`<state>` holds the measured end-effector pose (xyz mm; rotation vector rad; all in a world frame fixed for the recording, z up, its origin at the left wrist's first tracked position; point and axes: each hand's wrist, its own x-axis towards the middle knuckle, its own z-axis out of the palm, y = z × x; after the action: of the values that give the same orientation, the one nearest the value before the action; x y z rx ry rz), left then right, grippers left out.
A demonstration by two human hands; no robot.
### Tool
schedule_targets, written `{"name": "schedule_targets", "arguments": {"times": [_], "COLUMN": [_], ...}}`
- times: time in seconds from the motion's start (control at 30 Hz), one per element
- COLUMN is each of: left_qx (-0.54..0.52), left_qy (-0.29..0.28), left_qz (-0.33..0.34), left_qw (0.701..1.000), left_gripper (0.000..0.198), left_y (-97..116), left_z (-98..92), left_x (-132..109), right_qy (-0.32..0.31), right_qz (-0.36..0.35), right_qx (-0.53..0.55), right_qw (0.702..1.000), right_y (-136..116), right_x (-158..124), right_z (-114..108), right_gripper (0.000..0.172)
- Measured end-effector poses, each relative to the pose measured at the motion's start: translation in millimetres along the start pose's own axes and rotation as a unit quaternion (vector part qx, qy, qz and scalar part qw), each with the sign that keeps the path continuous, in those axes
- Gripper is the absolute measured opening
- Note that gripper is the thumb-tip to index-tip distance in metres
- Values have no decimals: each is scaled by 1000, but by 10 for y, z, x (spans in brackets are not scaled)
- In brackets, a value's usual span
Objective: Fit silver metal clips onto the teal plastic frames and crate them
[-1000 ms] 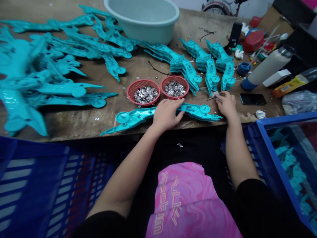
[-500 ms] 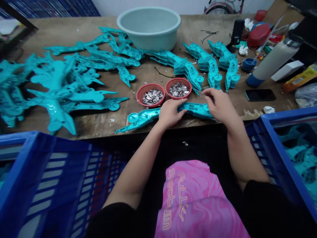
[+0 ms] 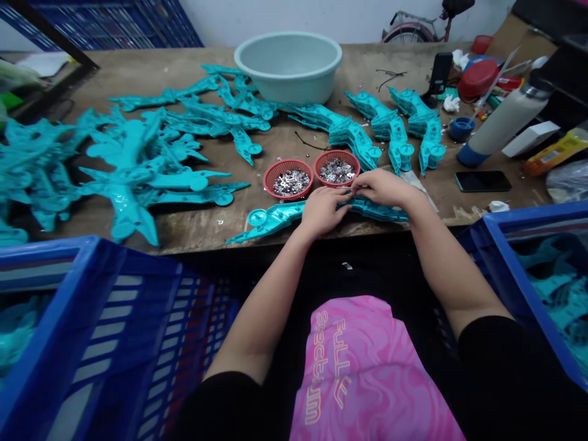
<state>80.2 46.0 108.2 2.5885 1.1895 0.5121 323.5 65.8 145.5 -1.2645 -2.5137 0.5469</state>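
- Long curved turquoise moulded plastic piece, with a round disc at its left end, lies flat along the front edge of the bench, directly before you.
- Your left hand rests on top of it, fingers lightly curved and partly open; you cannot tell whether it grips.
- Your right hand is half closed, its fingers curled down onto the piece just beside your left fingertips; any pinch is hidden.
- Two round red mesh baskets of small shiny silver pieces sit just behind your hands.
- Heaps of similar turquoise plastic pieces cover the worn wooden workbench to your left; neat stacks of turquoise plastic pieces stand to your right.
- A pale green plastic basin stands at the back.
- A black smartphone lies to your right.
- Blue plastic crates flank you, the right one holding turquoise pieces.
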Motion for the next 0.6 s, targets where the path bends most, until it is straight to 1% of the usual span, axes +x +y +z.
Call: {"name": "schedule_targets", "arguments": {"times": [0.13, 0.37, 0.5, 0.6], "left_qx": [6, 2, 3, -8], "left_qy": [2, 11, 13, 21], "left_qz": [-3, 0, -8, -4], "left_qw": [1000, 1000, 1000, 1000], "left_gripper": [37, 36, 36, 34], "left_y": [-11, -14, -13, -20], "left_z": [14, 36, 43, 49], "left_x": [-1, -3, -8, -14], "right_qy": [6, 20, 25, 18], "right_qz": [-12, -19, -11, -5], "right_qx": [22, 5, -8, 5], "right_qw": [1000, 1000, 1000, 1000], "right_y": [26, 23, 33, 9], "right_x": [6, -14, 6, -37], "right_z": [19, 26, 47, -1], "right_gripper": [24, 26, 25, 27]}}
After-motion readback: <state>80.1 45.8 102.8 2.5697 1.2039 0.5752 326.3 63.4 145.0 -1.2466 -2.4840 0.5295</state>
